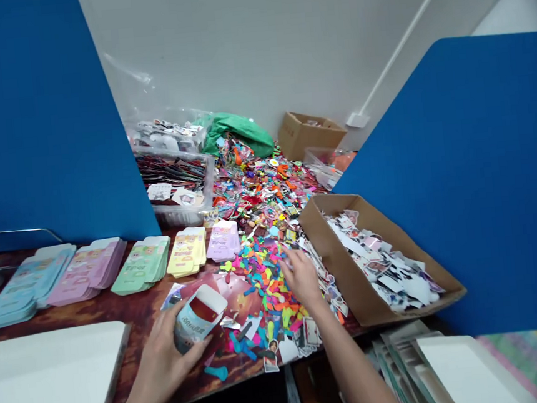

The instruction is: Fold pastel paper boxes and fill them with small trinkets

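Note:
My left hand (162,358) grips a small printed cardboard packet (198,317) with an open white flap, near the table's front edge. My right hand (302,277) has its fingers spread and rests on a heap of uninflated coloured balloons (269,283), touching the pieces. To the right of that hand lie loose printed paper cards (325,284). Stacks of flat pastel packets (145,264) in blue, pink, green, yellow and lilac line the table's far side. A wider spill of colourful small items (263,192) stretches back behind the balloons.
A brown cardboard tray (345,270) of paper cards stands to the right. Blue partition panels (31,122) rise on both sides. Behind are a clear plastic bin (180,212), a green bag (237,135) and a cardboard box (309,134). White boards (49,384) lie at the near corners.

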Demonstrator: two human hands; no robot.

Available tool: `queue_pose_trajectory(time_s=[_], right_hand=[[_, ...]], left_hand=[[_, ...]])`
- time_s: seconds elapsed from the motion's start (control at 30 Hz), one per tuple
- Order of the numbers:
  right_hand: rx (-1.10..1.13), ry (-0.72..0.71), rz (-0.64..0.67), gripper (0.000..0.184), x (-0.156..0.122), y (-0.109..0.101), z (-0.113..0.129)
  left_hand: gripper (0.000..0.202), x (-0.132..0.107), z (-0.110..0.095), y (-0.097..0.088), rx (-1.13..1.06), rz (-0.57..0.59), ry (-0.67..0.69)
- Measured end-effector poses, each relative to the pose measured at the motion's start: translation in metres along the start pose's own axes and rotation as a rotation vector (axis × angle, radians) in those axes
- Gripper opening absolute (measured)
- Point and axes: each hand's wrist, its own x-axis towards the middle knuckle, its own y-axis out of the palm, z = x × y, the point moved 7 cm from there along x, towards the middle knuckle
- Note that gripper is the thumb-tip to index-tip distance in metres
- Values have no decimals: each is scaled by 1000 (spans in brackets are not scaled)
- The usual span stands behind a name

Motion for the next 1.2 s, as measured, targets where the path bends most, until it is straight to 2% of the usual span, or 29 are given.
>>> queue_pose_trajectory(time_s=[0.07,0.13,0.2,0.33,0.43,0.53,0.63,0.73,0.8,0.9,0.97,1.03,1.1,1.2], right_hand=[[-190,70,78,36,10,5,-38],[-248,90,117,25,14,8,-59],[-232,83,113,12,15,7,-65],[-164,83,84,21,18,-1,-58],[-73,64,122,30,22,2,-44],[-7,8,247,29,22,26,-21],[-23,-32,346,20,19,55,-2],[-67,-55,385,7,18,66,7],[-82,-67,380,11,19,58,10],[-76,-95,323,14,22,28,20],[-56,-161,284,14,22,7,37],[-22,-260,285,14,18,-6,61],[-3,-355,331,14,9,-7,86],[-24,-444,401,11,-6,10,112]], left_hand=[[63,-1,-1,2,0,13,7],[64,-1,-2,5,2,31,-1],[65,-1,-2,7,2,42,-12],[66,2,0,3,3,32,-19],[66,3,3,1,14,24,-27],[67,3,-2,6,7,34,-18],[66,2,-11,12,-1,46,28],[66,2,-17,15,2,58,74],[65,4,-17,15,10,61,90],[66,10,-16,15,35,44,94],[67,16,-19,18,61,28,95],[68,22,-27,21,93,7,113],[69,26,-37,25,124,-9,137],[69,27,-47,33,137,3,156]])
